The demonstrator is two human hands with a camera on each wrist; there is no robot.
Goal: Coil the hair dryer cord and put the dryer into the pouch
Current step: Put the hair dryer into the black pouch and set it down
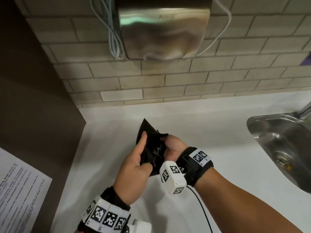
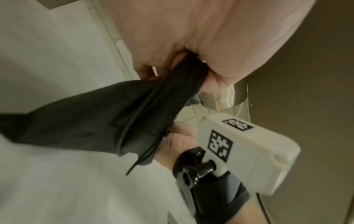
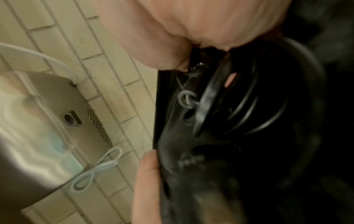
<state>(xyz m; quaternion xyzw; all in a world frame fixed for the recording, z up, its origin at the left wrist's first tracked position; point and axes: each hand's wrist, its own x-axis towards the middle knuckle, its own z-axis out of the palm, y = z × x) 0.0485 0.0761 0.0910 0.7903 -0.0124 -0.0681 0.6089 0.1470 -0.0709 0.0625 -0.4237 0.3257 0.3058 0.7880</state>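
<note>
Frame centre: left hand (image 1: 134, 163) and right hand (image 1: 175, 148) are gripping the black fabric pouch (image 1: 146, 130) rim, likely spreading its mouth around the black coiled cord (image 3: 249, 106).

black wrist straps (image 1: 193, 167), white tagged camera boxes (image 1: 173, 177)

So the bench (image 1: 193, 118) is a plain white top running along a wall of pale brick tiles, with a dark brown panel closing off its left end. A steel sink (image 1: 262, 132) is set into it on the right, drain down in the basin, and a bit of tap (image 1: 304, 110) pokes up at the back edge. At the near left there's a printed sheet of paper (image 1: 20, 195), though I can't tell if it's actually lying on the top.
</note>
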